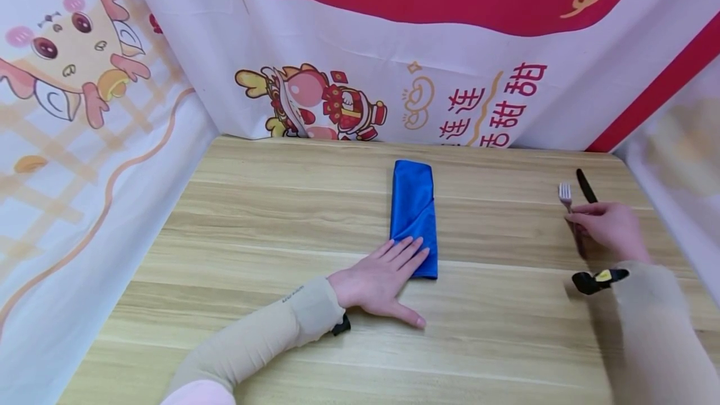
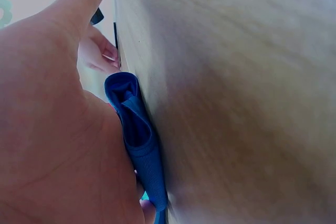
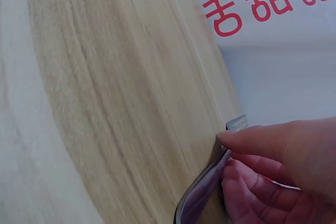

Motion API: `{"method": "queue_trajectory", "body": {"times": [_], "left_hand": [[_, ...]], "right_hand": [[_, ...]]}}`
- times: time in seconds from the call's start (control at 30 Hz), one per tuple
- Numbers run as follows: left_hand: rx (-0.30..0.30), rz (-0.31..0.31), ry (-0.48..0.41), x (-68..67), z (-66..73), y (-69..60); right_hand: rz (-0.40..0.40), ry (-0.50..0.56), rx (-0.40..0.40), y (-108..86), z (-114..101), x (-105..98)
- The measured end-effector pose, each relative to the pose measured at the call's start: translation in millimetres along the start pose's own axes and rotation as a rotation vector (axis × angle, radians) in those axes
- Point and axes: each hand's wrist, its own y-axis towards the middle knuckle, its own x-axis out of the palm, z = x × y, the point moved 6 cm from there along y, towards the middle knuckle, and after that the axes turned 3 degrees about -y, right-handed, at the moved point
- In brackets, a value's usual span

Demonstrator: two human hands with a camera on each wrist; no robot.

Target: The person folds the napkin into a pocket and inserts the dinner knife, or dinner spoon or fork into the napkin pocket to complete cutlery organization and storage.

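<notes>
A folded blue satin napkin (image 1: 413, 199) lies lengthwise on the middle of the wooden table. My left hand (image 1: 379, 277) rests on its near end, fingers straight and spread, thumb out to the side. In the left wrist view the napkin (image 2: 139, 135) shows its rolled, layered end under the palm. Over at the right, my right hand (image 1: 610, 227) pinches a metal fork (image 1: 565, 195) between thumb and fingers, tines pointing away. The right wrist view shows the fork's handle (image 3: 197, 198) sloping down below the fingertips. A dark knife (image 1: 586, 185) lies just beyond that hand, partly hidden by it.
The wooden table (image 1: 270, 205) has its back edge against a printed red and white cloth (image 1: 349, 30). Another printed cloth (image 1: 84, 161) hangs along the left side, and white cloth (image 1: 680, 161) borders the right. Black wrist straps sit on both arms.
</notes>
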Motion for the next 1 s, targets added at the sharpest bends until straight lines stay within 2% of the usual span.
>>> {"method": "queue_trajectory", "body": {"times": [0.3, 0.53, 0.67, 0.83, 1.0], "left_hand": [[0.001, 0.002, 0.005, 0.4, -0.3, 0.8], [0.003, -0.005, -0.002, -0.4, -0.7, 0.2], [-0.003, -0.018, -0.001, 1.5, -2.0, 1.1], [-0.003, -0.018, 0.0, 1.1, -1.5, 1.1], [-0.003, -0.013, 0.0, 0.2, -0.4, 0.3]], "right_hand": [[-0.06, 0.012, 0.091, 1.2, 1, 1], [-0.094, -0.004, 0.073, -2.2, -7, -1], [-0.118, 0.032, 0.056, -3.6, -16, -4], [-0.114, 0.088, 0.018, -1.5, -33, -6], [-0.131, 0.073, 0.01, -1.4, -53, -7]]}}
